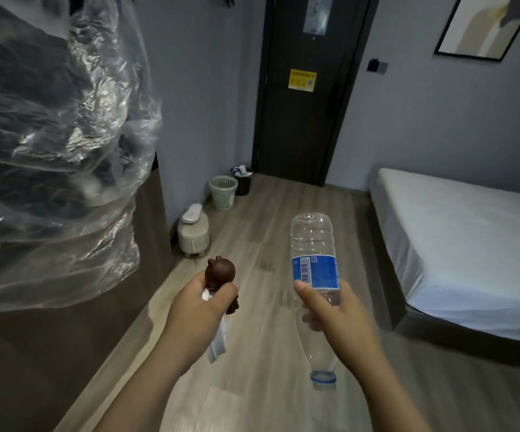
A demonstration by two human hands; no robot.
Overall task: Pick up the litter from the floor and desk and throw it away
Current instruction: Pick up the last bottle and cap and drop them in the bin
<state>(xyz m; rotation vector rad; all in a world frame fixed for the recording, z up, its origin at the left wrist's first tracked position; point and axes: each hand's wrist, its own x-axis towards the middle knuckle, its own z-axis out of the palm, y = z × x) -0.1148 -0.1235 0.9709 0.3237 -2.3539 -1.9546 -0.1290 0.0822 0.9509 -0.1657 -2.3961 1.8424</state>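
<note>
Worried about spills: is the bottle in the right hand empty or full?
Looks empty: floor shows through the bottle, held neck-down by the right hand.

Left hand [196,310] grips bear [221,271] plus white strip [216,344] hanging down. Right hand [336,316] grips clear bottle [313,244], cap at 6 o'clock, base at 12. Pale bin [223,188] and dark bin [242,183] at 11, stool [193,235] nearer. Bed [458,238] at 3, door [302,88] at 12, plastic sheet [56,151] at 9.

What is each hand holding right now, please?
Left hand: grips a brown bear toy and a white strip.
Right hand: grips a plastic bottle, cap end down.
</note>
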